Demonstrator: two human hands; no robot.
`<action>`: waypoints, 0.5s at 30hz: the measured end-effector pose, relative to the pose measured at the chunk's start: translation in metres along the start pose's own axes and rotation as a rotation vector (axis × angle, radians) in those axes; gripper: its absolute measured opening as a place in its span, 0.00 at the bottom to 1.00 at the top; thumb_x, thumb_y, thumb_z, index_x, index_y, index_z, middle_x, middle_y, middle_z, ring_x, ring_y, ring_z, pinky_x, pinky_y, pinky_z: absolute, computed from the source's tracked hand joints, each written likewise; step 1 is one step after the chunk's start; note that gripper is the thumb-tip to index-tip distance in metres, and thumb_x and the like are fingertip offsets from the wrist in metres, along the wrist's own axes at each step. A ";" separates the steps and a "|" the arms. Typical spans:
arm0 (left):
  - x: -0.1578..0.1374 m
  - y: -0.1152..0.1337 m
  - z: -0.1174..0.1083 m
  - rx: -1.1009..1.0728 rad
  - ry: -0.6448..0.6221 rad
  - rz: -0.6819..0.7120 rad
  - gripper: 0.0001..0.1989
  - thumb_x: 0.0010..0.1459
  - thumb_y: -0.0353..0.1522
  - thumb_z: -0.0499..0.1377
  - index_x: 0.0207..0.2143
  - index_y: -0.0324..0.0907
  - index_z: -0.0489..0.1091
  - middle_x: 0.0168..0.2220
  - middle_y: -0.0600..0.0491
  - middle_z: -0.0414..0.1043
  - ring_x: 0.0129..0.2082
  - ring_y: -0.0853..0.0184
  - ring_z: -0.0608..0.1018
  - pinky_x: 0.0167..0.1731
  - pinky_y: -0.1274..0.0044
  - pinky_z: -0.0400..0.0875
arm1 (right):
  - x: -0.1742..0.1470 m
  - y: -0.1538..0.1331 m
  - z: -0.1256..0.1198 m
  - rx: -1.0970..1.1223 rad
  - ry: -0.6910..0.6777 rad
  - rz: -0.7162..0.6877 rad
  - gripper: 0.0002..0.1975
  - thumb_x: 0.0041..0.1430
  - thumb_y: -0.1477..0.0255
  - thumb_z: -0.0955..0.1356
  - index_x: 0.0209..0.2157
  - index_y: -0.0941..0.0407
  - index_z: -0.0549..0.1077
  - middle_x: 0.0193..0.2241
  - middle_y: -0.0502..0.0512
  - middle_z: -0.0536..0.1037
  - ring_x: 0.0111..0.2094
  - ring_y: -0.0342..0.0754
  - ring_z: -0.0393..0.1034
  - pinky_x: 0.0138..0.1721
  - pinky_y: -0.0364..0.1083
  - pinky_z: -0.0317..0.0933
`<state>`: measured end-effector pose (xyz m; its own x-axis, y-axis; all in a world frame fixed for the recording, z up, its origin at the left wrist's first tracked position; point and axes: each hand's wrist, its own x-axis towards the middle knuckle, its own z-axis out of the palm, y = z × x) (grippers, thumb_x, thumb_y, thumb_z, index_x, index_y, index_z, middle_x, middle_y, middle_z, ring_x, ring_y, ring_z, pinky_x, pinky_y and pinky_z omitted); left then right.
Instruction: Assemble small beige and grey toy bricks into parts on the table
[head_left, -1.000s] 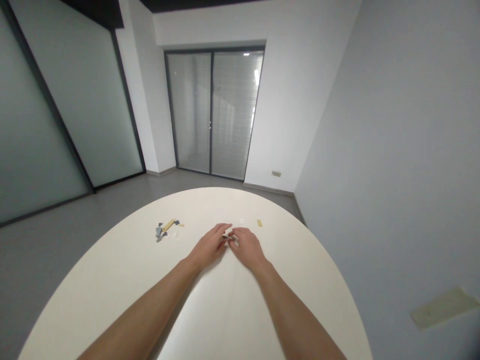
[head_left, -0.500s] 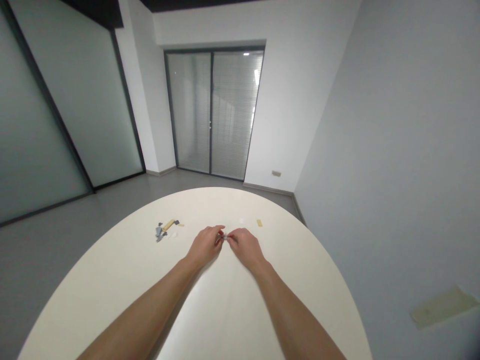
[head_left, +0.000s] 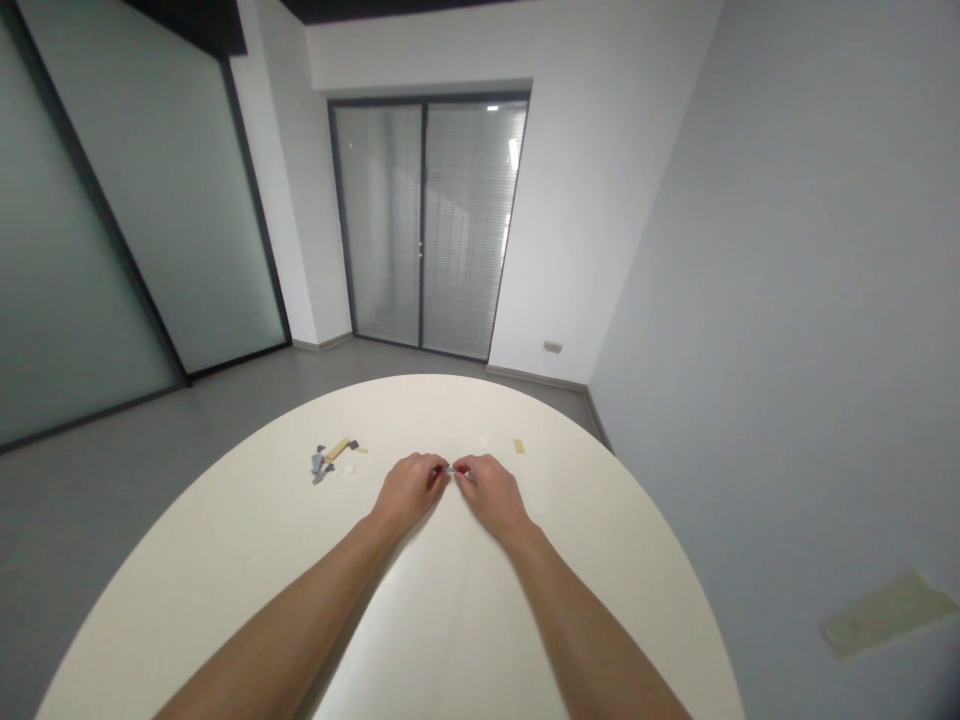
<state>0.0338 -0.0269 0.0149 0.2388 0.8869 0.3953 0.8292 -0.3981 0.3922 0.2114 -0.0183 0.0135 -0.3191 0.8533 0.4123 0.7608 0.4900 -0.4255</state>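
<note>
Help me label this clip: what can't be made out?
Held piece, head view: its shape, mostly hidden by the left hand and right hand.
Pile, head view: markings or joins, too small to tell.
Table, head view: near side, cut off by the bottom edge.

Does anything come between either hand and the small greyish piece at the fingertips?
Nothing visible does: the left hand and right hand both pinch at the small greyish piece. The loose pieces lie off to the left, a yellow piece to the right.
</note>
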 end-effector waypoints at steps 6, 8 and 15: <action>0.000 0.000 0.001 -0.010 -0.004 0.002 0.11 0.64 0.36 0.54 0.41 0.44 0.75 0.39 0.50 0.79 0.39 0.63 0.76 0.40 0.73 0.66 | 0.000 0.001 0.001 0.010 0.014 0.000 0.07 0.63 0.71 0.67 0.42 0.50 0.75 0.39 0.51 0.79 0.44 0.47 0.71 0.45 0.45 0.61; 0.000 0.000 0.002 -0.016 0.000 0.011 0.11 0.64 0.36 0.54 0.41 0.45 0.76 0.39 0.51 0.79 0.39 0.63 0.76 0.40 0.73 0.66 | 0.000 0.001 0.002 0.006 0.013 0.004 0.06 0.63 0.70 0.67 0.42 0.50 0.75 0.38 0.51 0.78 0.44 0.47 0.71 0.45 0.44 0.61; -0.001 0.001 0.001 -0.015 0.020 0.022 0.10 0.64 0.36 0.55 0.41 0.46 0.75 0.39 0.51 0.79 0.39 0.64 0.76 0.40 0.75 0.67 | 0.000 0.002 0.003 -0.005 0.011 0.033 0.05 0.63 0.69 0.67 0.41 0.50 0.74 0.38 0.51 0.77 0.43 0.46 0.71 0.44 0.43 0.60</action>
<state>0.0344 -0.0282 0.0141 0.2472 0.8731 0.4202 0.8161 -0.4214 0.3955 0.2106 -0.0168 0.0103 -0.2870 0.8671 0.4072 0.7737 0.4604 -0.4351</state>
